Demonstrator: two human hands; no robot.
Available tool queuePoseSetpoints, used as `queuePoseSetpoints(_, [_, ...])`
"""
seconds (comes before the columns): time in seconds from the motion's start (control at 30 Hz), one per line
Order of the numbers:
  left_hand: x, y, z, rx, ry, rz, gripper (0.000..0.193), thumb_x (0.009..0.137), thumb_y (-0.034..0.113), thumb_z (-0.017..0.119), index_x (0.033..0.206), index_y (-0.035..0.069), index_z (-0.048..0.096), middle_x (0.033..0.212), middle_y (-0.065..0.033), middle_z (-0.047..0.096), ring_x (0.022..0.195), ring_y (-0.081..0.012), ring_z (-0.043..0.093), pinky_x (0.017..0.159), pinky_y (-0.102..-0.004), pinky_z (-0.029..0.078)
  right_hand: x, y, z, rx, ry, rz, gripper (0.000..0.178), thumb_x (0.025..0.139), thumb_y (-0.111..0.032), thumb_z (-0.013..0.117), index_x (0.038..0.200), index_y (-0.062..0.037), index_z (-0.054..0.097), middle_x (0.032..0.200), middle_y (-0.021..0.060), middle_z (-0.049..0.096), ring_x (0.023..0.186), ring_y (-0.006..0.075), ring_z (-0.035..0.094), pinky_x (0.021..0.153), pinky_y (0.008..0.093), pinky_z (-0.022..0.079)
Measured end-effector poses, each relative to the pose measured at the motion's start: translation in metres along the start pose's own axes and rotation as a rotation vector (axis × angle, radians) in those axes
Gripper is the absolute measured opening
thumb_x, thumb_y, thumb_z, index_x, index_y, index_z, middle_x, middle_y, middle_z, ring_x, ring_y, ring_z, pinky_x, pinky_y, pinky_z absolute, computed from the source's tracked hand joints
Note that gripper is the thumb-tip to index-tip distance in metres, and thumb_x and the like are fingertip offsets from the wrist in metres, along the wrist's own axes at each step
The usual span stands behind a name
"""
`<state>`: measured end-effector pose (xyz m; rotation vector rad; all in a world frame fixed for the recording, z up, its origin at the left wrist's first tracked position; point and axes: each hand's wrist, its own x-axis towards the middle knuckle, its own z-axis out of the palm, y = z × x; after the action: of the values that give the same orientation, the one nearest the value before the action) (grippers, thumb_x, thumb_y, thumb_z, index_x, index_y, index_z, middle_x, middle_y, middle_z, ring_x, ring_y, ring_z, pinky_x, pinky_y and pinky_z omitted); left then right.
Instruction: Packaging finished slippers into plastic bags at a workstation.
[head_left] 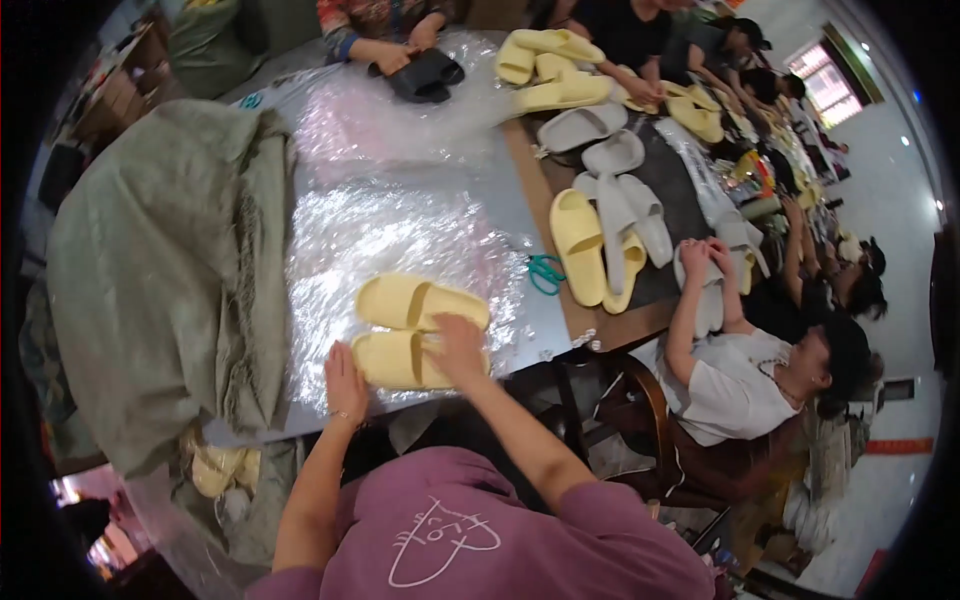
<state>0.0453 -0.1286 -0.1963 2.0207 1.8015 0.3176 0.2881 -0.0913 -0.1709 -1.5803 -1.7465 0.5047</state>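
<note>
Resting right hand (458, 350) on 2 yellow slippers (391, 302), can't tell if gripping; holding straight-fingered left hand (345, 383) beside them.

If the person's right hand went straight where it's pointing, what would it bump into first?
Probably the farther yellow slipper of the nearest pair; the right hand looks so close that it may already touch it, though depth is unclear.

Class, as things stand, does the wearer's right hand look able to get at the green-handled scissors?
Probably yes: the right hand is at the yellow slippers, and only flat clear plastic seems to lie between it and the scissors.
</note>
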Motion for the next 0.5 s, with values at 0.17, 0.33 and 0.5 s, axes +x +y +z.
queuePoseSetpoints(0.17, [0.007,-0.009,0.008,0.105,-0.177,-0.03,0.063,0.09,0.032,0.039,0.138,-0.004,0.019,0.146,-0.02,0.015,0.136,-0.0348,0.012,0.11,-0.044,0.009,0.039,0.007,0.012,-0.258,-0.287,-0.277,0.027,0.07,-0.012,0.059,0.096,-0.0061,0.058,0.106,0.0108,0.053,0.101,0.0316,0.047,0.088,0.0441,0.034])
queuePoseSetpoints(0.33, [-0.001,-0.009,0.019,0.15,-0.13,-0.049,0.077,0.084,0.037,0.048,0.139,-0.004,0.015,0.146,-0.0215,0.012,0.136,-0.0353,0.008,0.11,-0.0451,0.005,0.066,0.069,-0.098,-0.344,0.296,-0.16,0.027,0.069,-0.008,0.056,0.096,-0.0042,0.055,0.1,0.0155,0.052,0.096,0.0352,0.047,0.082,0.0457,0.035])
queuePoseSetpoints(0.5, [-0.017,-0.008,0.003,0.144,-0.103,-0.14,0.078,0.084,0.037,0.049,0.14,-0.004,0.013,0.146,-0.0213,0.013,0.136,-0.035,0.008,0.11,-0.0455,0.005,0.155,0.141,-0.245,-0.329,0.653,0.176,0.023,0.074,0.002,0.047,0.096,0.003,0.051,0.097,0.024,0.052,0.093,0.0417,0.047,0.083,0.0443,0.036])
